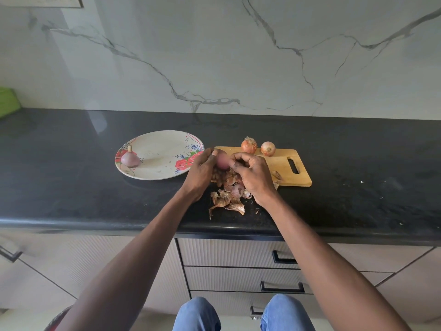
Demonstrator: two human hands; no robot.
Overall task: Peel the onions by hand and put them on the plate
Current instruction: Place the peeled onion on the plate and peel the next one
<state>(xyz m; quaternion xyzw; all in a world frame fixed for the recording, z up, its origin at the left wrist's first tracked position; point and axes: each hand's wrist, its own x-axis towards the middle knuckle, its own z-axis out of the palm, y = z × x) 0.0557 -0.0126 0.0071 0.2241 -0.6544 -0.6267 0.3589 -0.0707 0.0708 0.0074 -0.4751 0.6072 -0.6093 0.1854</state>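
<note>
My left hand (200,169) grips a pinkish onion (222,160) above the left end of the wooden cutting board (284,172). My right hand (253,174) pinches at that onion's right side with curled fingers. A peeled purple onion (130,158) sits on the left part of the floral plate (160,139). Two unpeeled golden onions (249,145) (268,148) stand at the board's far edge. A heap of dry onion skins (228,197) lies on the black counter below my hands.
The black counter (71,182) runs left and right, with its front edge near me. A marble wall stands behind it. A green object (8,102) shows at the far left. Drawers (238,259) lie below the counter.
</note>
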